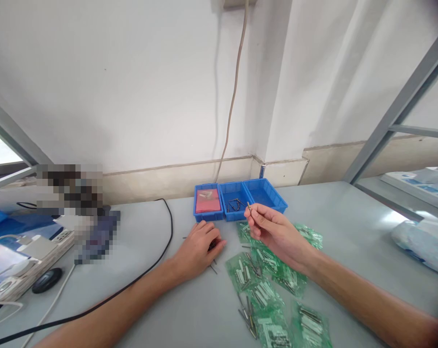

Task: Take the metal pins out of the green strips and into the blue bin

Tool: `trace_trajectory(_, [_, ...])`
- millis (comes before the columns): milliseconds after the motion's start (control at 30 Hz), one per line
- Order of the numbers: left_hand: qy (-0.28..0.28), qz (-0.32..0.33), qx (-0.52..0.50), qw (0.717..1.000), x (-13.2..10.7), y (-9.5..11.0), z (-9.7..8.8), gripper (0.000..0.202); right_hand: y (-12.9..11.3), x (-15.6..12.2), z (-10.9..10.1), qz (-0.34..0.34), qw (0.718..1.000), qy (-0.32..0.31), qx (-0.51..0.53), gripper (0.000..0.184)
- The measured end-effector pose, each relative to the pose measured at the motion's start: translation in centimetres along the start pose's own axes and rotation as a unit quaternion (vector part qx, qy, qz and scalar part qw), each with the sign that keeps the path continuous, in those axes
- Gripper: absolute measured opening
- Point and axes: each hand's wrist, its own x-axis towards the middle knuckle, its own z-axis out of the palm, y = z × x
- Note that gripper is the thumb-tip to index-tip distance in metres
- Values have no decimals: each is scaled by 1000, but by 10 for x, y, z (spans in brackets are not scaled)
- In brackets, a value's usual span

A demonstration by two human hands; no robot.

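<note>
Steadiness suits the right hand [279,234], pinching a slim gold-coloured metal rod [248,206] (curled left hand [199,247]: hold unclear).

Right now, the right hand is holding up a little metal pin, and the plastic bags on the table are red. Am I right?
Not about the bags' colour: the plastic bags on the table are green, as the head view shows. The right hand is holding up a little metal pin, just as you said.
</note>
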Motion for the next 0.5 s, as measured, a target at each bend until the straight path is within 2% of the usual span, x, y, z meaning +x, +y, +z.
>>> trace_trajectory(133, [-1, 2, -3, 1000, 0, 0, 0, 26, 1, 0, -1, -42, 989, 36, -137, 28])
trace_trajectory(300, [6, -4, -2, 1000, -1, 0, 0, 23, 4, -2, -2, -164, 918, 88, -349, 15])
trace_trajectory(400, [2, -6, 0, 1000, 0, 0, 1, 22, 6, -3, -2, -207, 890, 87, -397, 11])
trace_trajectory(500, [3, -8, -1, 1000, 0, -1, 1, 22, 7, -4, -2, -217, 883, 80, -407, 12])
